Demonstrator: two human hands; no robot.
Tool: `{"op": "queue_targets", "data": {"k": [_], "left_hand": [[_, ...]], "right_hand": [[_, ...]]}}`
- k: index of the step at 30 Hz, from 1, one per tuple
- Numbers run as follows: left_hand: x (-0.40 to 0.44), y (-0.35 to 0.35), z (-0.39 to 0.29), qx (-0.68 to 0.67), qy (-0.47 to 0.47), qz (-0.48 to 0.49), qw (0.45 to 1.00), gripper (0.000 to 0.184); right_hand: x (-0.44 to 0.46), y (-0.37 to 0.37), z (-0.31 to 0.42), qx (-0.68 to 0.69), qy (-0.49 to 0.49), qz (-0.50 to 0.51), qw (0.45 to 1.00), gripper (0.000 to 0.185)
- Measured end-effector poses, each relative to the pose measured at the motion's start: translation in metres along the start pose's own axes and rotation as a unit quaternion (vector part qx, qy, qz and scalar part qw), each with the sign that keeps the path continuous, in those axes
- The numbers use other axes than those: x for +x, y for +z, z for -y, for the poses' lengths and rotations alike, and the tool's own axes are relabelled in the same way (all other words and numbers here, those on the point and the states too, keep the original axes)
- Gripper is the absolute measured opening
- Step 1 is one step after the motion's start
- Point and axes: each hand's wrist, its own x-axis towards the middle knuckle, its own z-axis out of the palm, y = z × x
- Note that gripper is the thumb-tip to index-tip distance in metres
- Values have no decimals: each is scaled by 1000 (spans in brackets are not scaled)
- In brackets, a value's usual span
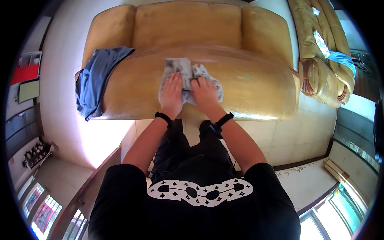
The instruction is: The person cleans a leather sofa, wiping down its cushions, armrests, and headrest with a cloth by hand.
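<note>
A crumpled light-grey cloth (179,65) lies on the seat of the tan leather sofa (256,86), near its middle. My left hand (172,96) presses flat on the left part of the cloth with its fingers stretched out. Close beside it, my right hand (205,94) has its fingers bent into the right part, gripping the fabric; its fingertips are partly hidden in the folds. To the left, a dark blue garment (98,80) hangs over the sofa's end.
Another tan sofa (324,76) stands at the right, with a white item (321,44) and a blue cloth (342,61) on it. A bright window (332,216) is at the lower right. Pale floor tiles (60,80) surround the sofa.
</note>
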Motion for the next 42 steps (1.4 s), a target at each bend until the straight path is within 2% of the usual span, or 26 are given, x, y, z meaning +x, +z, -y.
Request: {"op": "queue_targets", "data": {"k": [2, 5, 8, 10, 14, 16, 17, 20, 23, 28, 29, 31, 33, 37, 39, 42], "left_hand": [[19, 23, -52, -17, 26, 24, 999, 57], [45, 56, -138, -25, 62, 49, 997, 55], [57, 104, -210, -32, 113, 56, 991, 53], [63, 124, -254, -58, 144, 57, 986, 52], [61, 140, -308, -71, 192, 47, 978, 48], [60, 149, -306, -88, 202, 12, 975, 46], [58, 151, -301, -94, 205, -4, 974, 44], [49, 134, -270, -147, 233, 31, 961, 38], [38, 113, -242, -132, 205, -10, 970, 31], [16, 76, -168, -53, 162, -36, 985, 25], [9, 66, -148, -43, 154, -32, 987, 25], [-1, 31, -101, -42, 113, -19, 993, 36], [-12, 3, -44, -54, 88, -11, 995, 45], [-47, -58, 72, -24, 15, -19, 999, 44], [-73, -79, 126, 37, -25, -34, 998, 41], [-95, -104, 181, 93, -91, -27, 991, 39]], "right_hand": [[-28, -20, -47, -32, 51, 6, 998, 39], [-74, -43, -129, -81, 89, -38, 992, 32], [-121, -80, -193, -130, 123, -71, 981, 35], [-157, -96, -230, -158, 187, -54, 968, 39], [-208, -106, -266, -187, 257, -55, 947, 42], [-211, -107, -270, -185, 241, -69, 950, 44], [-211, -105, -269, -180, 232, -75, 953, 44], [-200, -103, -256, -167, 228, -88, 955, 39], [-180, -91, -230, -161, 231, -58, 958, 33], [-131, -48, -158, -155, 151, -51, 975, 28], [-118, -38, -139, -150, 135, -44, 979, 28], [-90, -16, -98, -138, 106, -36, 984, 29], [-58, 0, -49, -126, 92, 33, 987, 31], [13, 46, 63, -16, 4, 71, 997, 32], [47, 69, 116, 37, -77, 37, 996, 33], [84, 104, 178, 31, -91, 60, 994, 36]]}}
